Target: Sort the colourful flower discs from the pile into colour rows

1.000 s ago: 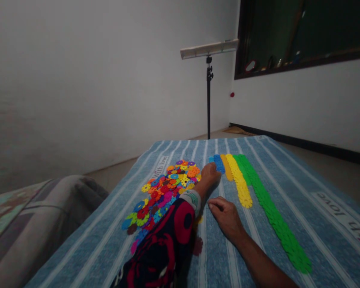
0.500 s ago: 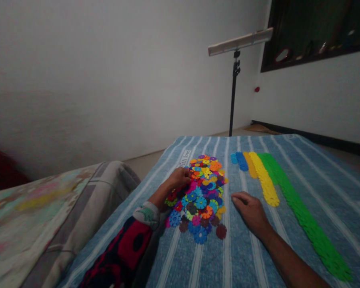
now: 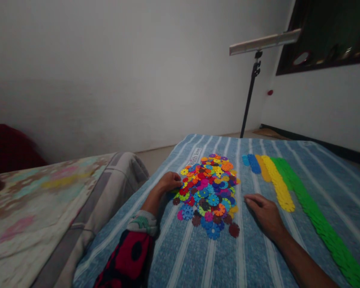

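Observation:
A heap of small flower-shaped plastic discs (image 3: 209, 189) in many colours lies on a blue striped towel (image 3: 258, 256). My left hand (image 3: 168, 182) rests at the heap's left edge, fingers curled in a pinch on the discs there; what it holds is too small to make out. My right hand (image 3: 265, 214) lies palm down on the towel to the right of the heap, fingers loosely bent, holding nothing. Beyond it run sorted rows of discs: a short blue row (image 3: 253, 163), an orange row (image 3: 263, 168), a yellow row (image 3: 279, 184) and a long green row (image 3: 315, 218).
A light bar on a black stand (image 3: 252, 92) rises behind the towel by the white wall. A folded grey and patterned blanket (image 3: 63, 200) lies at the left. A dark window frame (image 3: 327, 36) is at the upper right.
My left hand went from the blue row across to the heap's left edge. The view swung left. My right hand stayed on the towel.

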The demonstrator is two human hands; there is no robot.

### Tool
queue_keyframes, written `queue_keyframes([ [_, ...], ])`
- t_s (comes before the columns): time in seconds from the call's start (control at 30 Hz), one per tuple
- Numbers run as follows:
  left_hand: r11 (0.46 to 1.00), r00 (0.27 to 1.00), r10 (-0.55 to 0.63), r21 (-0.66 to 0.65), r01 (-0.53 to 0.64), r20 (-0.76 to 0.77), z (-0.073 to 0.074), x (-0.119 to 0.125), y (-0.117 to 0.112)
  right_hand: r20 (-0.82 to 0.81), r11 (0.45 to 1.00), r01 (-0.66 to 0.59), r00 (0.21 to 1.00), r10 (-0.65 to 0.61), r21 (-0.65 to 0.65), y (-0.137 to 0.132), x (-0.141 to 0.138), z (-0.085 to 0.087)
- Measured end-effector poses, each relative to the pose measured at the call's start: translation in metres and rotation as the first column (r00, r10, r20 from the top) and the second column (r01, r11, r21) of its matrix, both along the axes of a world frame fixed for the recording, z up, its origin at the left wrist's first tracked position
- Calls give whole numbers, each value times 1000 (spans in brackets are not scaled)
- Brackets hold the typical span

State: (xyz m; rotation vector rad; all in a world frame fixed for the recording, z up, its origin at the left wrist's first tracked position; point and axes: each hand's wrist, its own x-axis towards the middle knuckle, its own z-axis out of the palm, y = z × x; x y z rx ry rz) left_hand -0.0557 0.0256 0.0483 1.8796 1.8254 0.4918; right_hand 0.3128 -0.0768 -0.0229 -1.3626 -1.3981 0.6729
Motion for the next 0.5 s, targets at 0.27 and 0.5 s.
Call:
queue_keyframes([
  [0.27,995,993,-35,-85,45,109,-4,-14,-4,35,999,19,999,-17,-39,-2,4,0],
  [0.5,999,983,9,-50,0,183,-5,-11,-2,55,1000,21,998,-20,-18,-4,4,3],
])
